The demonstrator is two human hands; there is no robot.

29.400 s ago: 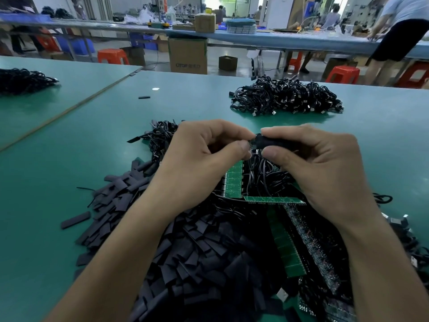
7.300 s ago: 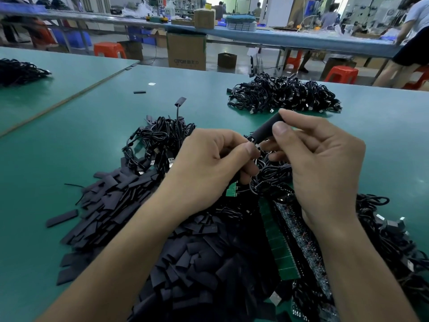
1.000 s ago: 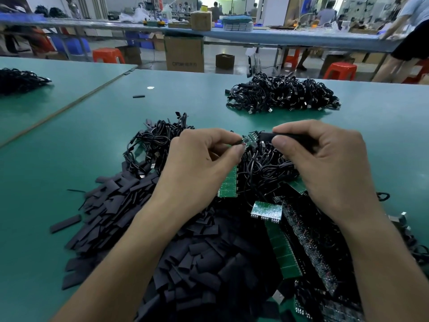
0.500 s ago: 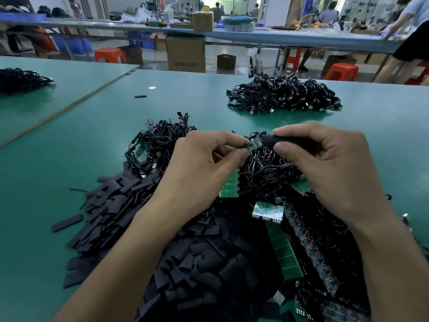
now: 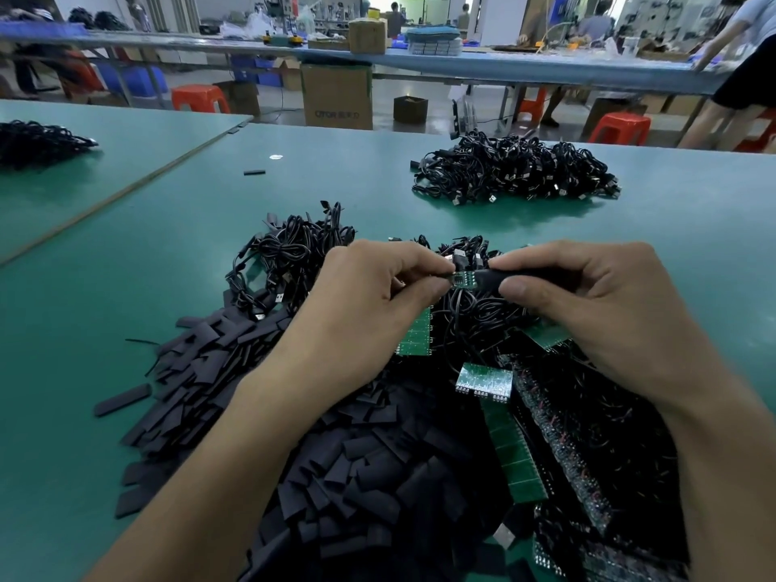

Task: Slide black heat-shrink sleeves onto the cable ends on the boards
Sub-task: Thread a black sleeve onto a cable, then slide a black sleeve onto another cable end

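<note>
Lying level, the black sleeve [image 5: 502,277] points leftward at the small board [image 5: 463,278].

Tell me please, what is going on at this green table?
A person works at the green table with both hands. The left hand pinches a small green board. The right hand holds a black sleeve, whose open end meets the board's edge, so the board is mostly uncovered. A heap of loose sleeves lies below the left forearm, and board strips lie nearer the right. A cable pile sits farther back.
</note>
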